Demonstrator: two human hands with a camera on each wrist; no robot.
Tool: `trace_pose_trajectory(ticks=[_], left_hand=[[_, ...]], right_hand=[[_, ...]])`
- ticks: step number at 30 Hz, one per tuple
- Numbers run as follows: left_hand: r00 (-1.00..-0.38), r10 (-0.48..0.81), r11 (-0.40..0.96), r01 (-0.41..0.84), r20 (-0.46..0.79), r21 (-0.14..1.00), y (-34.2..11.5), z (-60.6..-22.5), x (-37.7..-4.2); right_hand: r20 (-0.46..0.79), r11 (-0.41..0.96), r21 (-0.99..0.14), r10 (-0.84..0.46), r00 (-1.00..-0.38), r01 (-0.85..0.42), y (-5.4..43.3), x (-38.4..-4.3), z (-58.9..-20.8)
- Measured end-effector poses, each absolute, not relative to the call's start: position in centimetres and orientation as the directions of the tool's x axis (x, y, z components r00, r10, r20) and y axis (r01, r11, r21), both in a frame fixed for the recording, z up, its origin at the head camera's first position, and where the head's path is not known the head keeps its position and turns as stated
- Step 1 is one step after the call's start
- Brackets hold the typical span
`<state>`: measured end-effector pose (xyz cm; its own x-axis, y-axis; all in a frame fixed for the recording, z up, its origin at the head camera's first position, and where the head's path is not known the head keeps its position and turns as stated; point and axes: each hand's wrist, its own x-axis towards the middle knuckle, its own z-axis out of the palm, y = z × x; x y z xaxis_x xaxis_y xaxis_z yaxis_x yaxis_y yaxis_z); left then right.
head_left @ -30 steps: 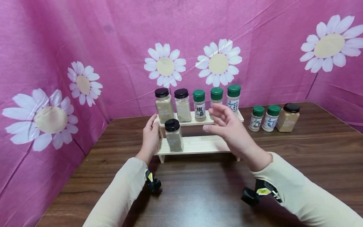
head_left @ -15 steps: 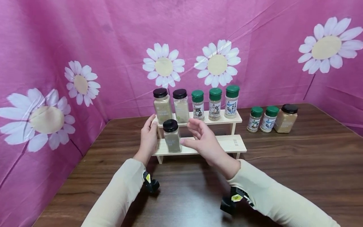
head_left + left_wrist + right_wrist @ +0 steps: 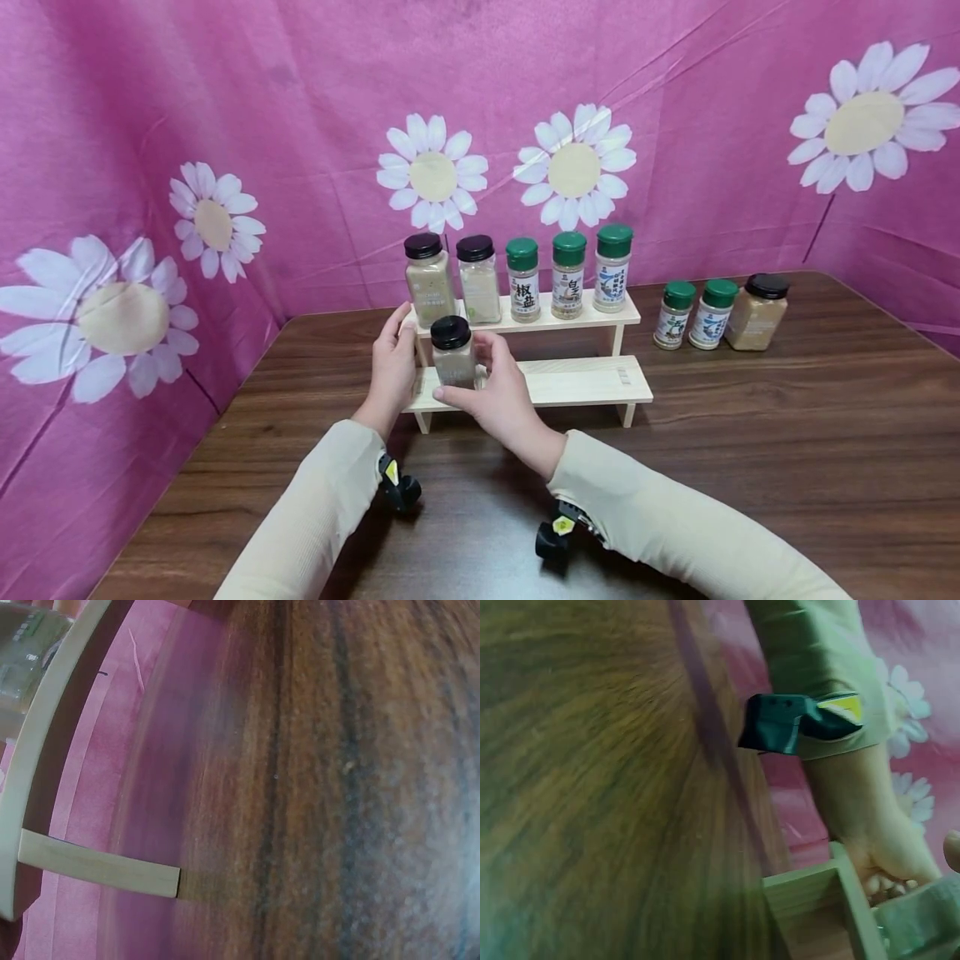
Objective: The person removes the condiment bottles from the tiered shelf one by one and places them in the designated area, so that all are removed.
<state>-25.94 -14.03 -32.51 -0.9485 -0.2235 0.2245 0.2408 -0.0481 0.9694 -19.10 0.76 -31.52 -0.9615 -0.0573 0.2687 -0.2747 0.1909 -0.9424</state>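
On the two-tier wooden rack [image 3: 570,382], a square spice jar [image 3: 453,360] with a black lid stands at the left of the lower shelf. My right hand [image 3: 501,400] holds this jar, its thumb across the front and its fingers on the right side and behind. At the rack's left end, my left hand [image 3: 392,371] grips the upright side, with its fingertips by the upper shelf. The right wrist view has the held jar [image 3: 922,919] close to the left hand [image 3: 889,844]. In the left wrist view, the rack's leg [image 3: 101,862] shows but hardly any of the hand.
Along the upper shelf stand two black-lidded jars [image 3: 480,287] and several green-capped shakers [image 3: 568,283]. Right of the rack, on the brown wooden table [image 3: 750,433], are two green-capped shakers [image 3: 711,321] and a black-lidded jar [image 3: 757,317]. A pink flowered cloth [image 3: 315,183] hangs behind.
My right hand has moved left and down from in front of the green-capped shakers and has taken hold of the jar on the lower shelf. My left hand has stayed on the rack.
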Motion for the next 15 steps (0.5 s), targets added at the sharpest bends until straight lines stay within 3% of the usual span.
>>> trace_pose_trajectory(ticks=[15], left_hand=[[-0.954, -0.212, -0.052, 0.230, 0.214, 0.972, -14.1, -32.4, -26.0]], right_hand=[[0.358, 0.343, -0.879, 0.013, -0.934, -0.332, -1.3, -19.5, -32.8]])
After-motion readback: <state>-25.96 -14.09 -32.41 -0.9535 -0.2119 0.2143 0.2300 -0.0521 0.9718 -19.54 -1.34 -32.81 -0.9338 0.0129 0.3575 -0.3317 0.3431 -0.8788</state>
